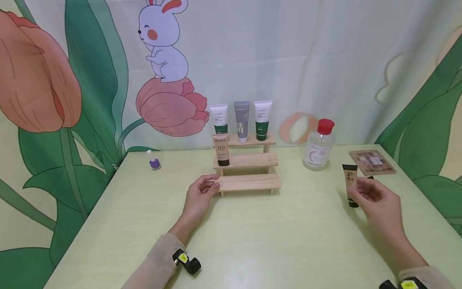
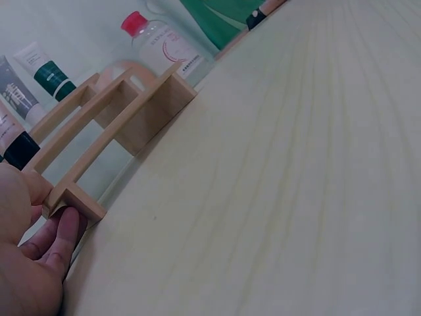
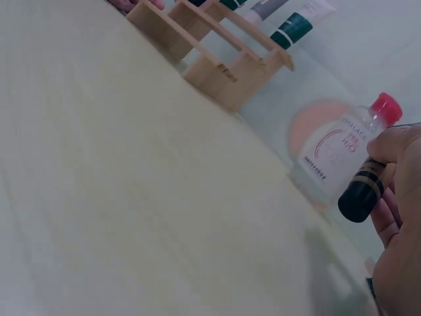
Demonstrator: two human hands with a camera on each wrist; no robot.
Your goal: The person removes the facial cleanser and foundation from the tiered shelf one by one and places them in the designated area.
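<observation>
Beige sleeves [image 1: 155, 257], each carrying a small black camera, are reaching over a pale wooden table [image 1: 245, 241] from the near edge. Ahead of them, the right hand [image 1: 384, 204] is pinching a slim tan tube [image 1: 351, 182] between thumb and fingers, black cap pointing down, near the table's right side. With so light a hold low on the tube, it could be slipping or swivelling if the fingers loosen. Something small and dark is peeping out behind that hand; I cannot tell what.

Toward the centre, the left hand [image 1: 198, 200] is gripping the left end of the lowest step of a wooden stand [image 1: 249, 184]. Any tug or lift there could be jolting everything above. Most at risk, I judge, is the pink tube [image 1: 221, 150], which is balancing on its cap at the same end of the middle step.

Farther right, a clear bottle [image 1: 317, 149] with a red cap and a flat makeup palette [image 1: 373, 161] are sitting beyond the right hand; a careless leftward sweep could be knocking the bottle over. Far left, a purple nail polish bottle [image 1: 155, 163] is standing well apart.

Farthest back, a grey tube [image 1: 242, 118] and two white tubes [image 1: 262, 114] are standing on the top step, likely to be toppling if the stand shakes.
</observation>
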